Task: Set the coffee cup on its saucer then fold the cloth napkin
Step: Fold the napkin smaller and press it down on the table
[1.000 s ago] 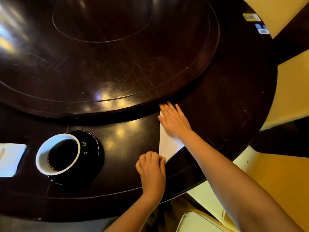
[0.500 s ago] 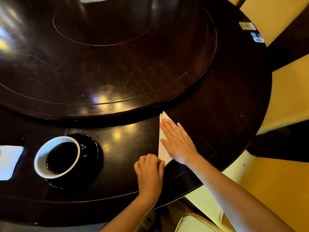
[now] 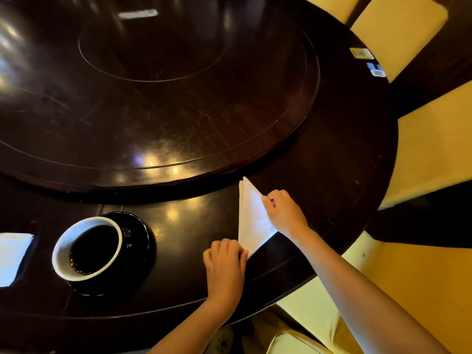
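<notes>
White cloth napkin point(image 3: 251, 221), folded to a narrow triangle, lies flat at centre-right of frame on the dark round wooden table point(image 3: 344, 159), tip pointing up-frame. Right hand point(image 3: 286, 213) pinches its right edge, fingers curled closed on the fabric. Left hand point(image 3: 224, 261) at the lower corner, fingers bent, tips pressing the cloth. White-rimmed coffee cup point(image 3: 88, 247) sits on its black saucer point(image 3: 138, 241), lower left. Raised dark turntable point(image 3: 158, 85) fills upper frame. Pale paper point(image 3: 12, 256) at left edge.
</notes>
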